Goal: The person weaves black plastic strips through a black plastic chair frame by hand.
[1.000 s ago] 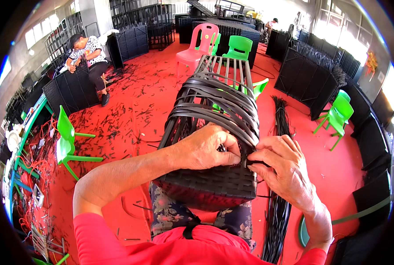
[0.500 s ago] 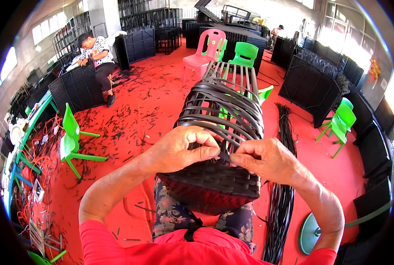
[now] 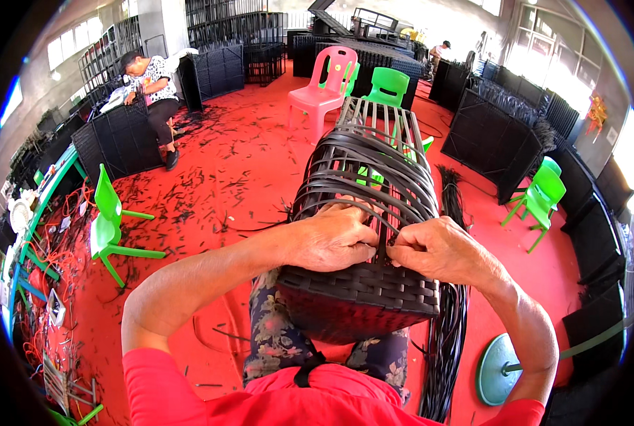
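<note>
A half-woven black wicker frame [image 3: 363,213] rests on my lap, its near end tightly woven, its far part loose strips over a metal frame. My left hand [image 3: 334,238] lies on top of the woven edge, fingers pinched on a black weaving strip [image 3: 359,206]. Right beside it, almost touching, my right hand [image 3: 441,248] pinches the same strip where it enters the weave. The strip arcs up over my left hand.
A bundle of black strips [image 3: 452,319] lies on the red floor at my right, with a round teal base [image 3: 498,369] beyond. Green chairs [image 3: 111,227] [image 3: 540,199] and a pink chair [image 3: 327,85] stand around. Another person [image 3: 153,92] sits working far left among black panels.
My two hands have drawn together at the near woven edge. The view has shifted slightly, and the strip now loops over my left hand.
</note>
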A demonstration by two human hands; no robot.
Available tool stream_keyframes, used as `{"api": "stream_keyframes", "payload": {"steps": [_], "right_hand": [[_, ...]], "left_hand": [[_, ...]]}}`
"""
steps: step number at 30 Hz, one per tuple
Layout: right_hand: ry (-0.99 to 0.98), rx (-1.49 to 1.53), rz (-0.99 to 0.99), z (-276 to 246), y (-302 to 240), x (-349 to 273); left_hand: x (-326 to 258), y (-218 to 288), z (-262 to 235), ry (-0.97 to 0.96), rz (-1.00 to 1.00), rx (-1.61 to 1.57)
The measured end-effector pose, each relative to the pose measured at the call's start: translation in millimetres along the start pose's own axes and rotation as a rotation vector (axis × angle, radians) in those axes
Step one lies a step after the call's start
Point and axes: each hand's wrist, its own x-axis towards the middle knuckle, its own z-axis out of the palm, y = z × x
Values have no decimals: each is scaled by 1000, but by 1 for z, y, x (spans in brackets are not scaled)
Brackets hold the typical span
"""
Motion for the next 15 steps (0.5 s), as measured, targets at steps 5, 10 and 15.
{"api": "stream_keyframes", "payload": {"steps": [5, 10, 15], "right_hand": [[76, -8, -8, 1, 7, -15], [270, -175, -93, 0, 13, -27], [183, 101, 125, 0, 3, -32]], "left_hand": [[9, -5, 4, 128, 20, -180], [10, 13, 6, 279, -14, -296], [0, 16, 6, 334, -33, -335]]}}
